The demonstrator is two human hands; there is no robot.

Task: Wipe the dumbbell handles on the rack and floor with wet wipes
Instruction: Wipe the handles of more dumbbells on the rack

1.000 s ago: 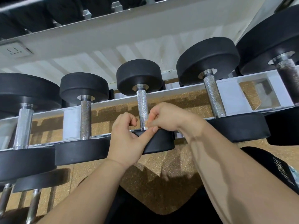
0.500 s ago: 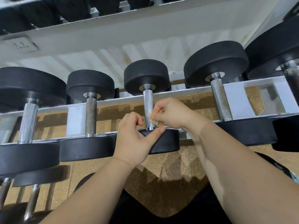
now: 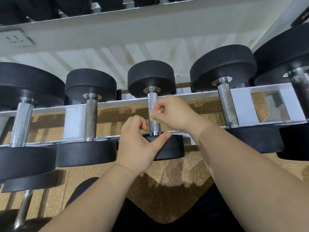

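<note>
A small dumbbell with black round heads and a knurled steel handle (image 3: pixel 152 101) rests across the white rack (image 3: pixel 240 97) in the middle of the view. My right hand (image 3: pixel 172 113) is closed around a small, dirty wet wipe (image 3: pixel 153 115) and presses it against the handle's right side, about halfway along. My left hand (image 3: pixel 138 144) grips the near black head (image 3: pixel 170 148), thumb across its top edge, fingers curled beside the handle's lower end.
More dumbbells lie on the rack: two to the left (image 3: pixel 91 118) (image 3: pixel 21 123) and two bigger ones to the right (image 3: pixel 227 104) (image 3: pixel 301 91). Another dumbbell (image 3: pixel 23 210) lies on the speckled tan floor (image 3: pixel 167 181) at lower left. A wall socket (image 3: pixel 15 38) is at upper left.
My right hand with the wipe has slid up the handle, from its near end to about the middle. My left hand has kept its grip on the near head.
</note>
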